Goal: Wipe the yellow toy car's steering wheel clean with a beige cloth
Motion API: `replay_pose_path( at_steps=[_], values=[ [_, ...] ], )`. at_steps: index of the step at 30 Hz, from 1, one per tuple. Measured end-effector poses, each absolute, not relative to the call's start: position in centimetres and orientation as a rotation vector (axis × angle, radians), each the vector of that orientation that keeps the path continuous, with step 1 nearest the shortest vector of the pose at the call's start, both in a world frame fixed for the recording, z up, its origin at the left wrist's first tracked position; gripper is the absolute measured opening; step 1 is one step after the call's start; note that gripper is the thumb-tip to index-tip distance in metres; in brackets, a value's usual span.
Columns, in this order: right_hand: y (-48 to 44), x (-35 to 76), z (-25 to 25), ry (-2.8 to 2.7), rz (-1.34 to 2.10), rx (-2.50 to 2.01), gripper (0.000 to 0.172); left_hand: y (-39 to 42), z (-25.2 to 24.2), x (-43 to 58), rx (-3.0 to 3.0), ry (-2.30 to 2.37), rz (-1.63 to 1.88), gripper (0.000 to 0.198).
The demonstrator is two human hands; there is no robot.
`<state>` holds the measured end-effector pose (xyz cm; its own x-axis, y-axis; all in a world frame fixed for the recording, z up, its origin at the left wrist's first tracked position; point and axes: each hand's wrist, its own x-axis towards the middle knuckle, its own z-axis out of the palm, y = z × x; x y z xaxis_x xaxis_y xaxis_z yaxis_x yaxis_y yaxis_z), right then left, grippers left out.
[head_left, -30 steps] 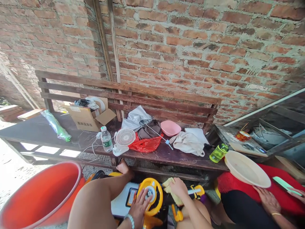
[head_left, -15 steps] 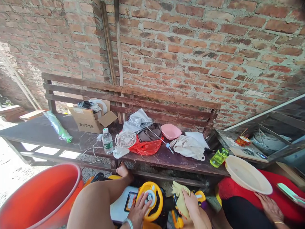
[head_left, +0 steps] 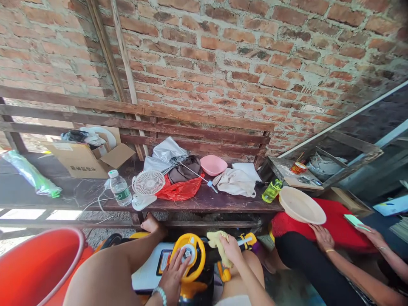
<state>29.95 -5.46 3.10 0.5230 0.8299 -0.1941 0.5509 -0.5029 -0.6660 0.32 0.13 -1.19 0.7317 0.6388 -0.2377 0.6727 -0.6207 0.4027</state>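
A toy ride-on car sits between my bare legs, with a yellow steering wheel (head_left: 188, 260) on top. My left hand (head_left: 174, 276) rests on that wheel, fingers curled over its rim and hub. My right hand (head_left: 231, 250) is closed on a yellow cloth (head_left: 216, 241) and presses it against the toy's dark front by a white handle. My left foot rests against the edge of the bench.
A dark wooden bench (head_left: 204, 203) by the brick wall carries a cardboard box (head_left: 86, 159), water bottle (head_left: 119, 188), small white fan (head_left: 147, 185), red bag, pink bowl (head_left: 213, 165) and white bag. An orange tub (head_left: 35, 265) stands at left. Another person at right holds a cream plate (head_left: 301, 206) and a green phone.
The view has swung to the right. My right hand with the cloth has shifted up along the toy's front. My left hand stays on the wheel.
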Motion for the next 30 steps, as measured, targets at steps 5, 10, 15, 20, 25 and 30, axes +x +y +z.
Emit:
replay_pose_path(
  at_steps=[5, 10, 15, 20, 25, 30],
  values=[
    [-7.0, 32.2, 2.5, -1.127, 0.539, -2.229, 0.054, 0.3, -1.7, 0.1, 2.523, 0.978, -0.056, 0.098],
    [-8.3, 33.0, 4.2, -1.281, 0.285, -2.657, 0.034, 0.4, -2.2, -0.4, 2.574, 0.911, 0.100, 0.101],
    [-8.2, 30.7, 4.5, -1.482, 0.365, -2.566, 0.029, 0.5, -2.7, -0.4, 2.600, 0.906, 0.186, 0.105],
    [-9.0, 31.6, 3.6, -1.490, 0.325, -2.554, 0.032, 0.3, -2.4, -0.2, 2.621, 0.922, 0.161, 0.108],
    [-9.1, 37.1, 3.5, -1.143, 0.322, -2.776, 0.039, 0.3, -2.8, -0.6, 2.631, 0.932, 0.188, 0.104],
    [-8.1, 39.0, 3.9, -0.954, 0.352, -2.847, 0.039, 0.6, -3.6, -1.0, 2.720, 0.865, 0.347, 0.103]
  ],
)
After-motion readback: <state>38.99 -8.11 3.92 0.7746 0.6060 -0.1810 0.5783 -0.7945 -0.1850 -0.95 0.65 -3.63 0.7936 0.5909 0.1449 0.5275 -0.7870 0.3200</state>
